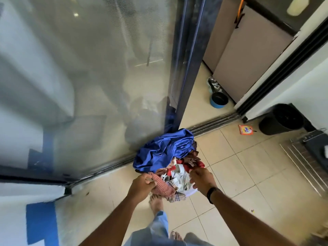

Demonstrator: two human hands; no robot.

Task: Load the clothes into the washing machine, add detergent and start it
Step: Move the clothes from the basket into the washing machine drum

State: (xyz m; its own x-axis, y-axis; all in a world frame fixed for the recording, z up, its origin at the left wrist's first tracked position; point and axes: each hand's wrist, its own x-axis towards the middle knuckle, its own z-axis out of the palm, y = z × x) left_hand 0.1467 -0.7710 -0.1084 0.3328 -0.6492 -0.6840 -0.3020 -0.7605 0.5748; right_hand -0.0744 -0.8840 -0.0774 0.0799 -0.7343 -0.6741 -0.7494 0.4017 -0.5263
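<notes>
Left hand (142, 183) curls its fingers on the near-left edge of the heaped clothes (170, 167), over a red checked cloth (162, 187); right hand (202, 180) curls its fingers on the near-right edge, where a sliver of white basket rim (190, 191) shows. The heap hangs between both hands above the tiled floor (239, 174), its long axis running away from the person toward the sliding glass door (88, 68), blue sheet (163, 150) at the far end. A detergent packet (245, 129) lies flat on the floor well to the right, near a black bin (282, 119).
</notes>
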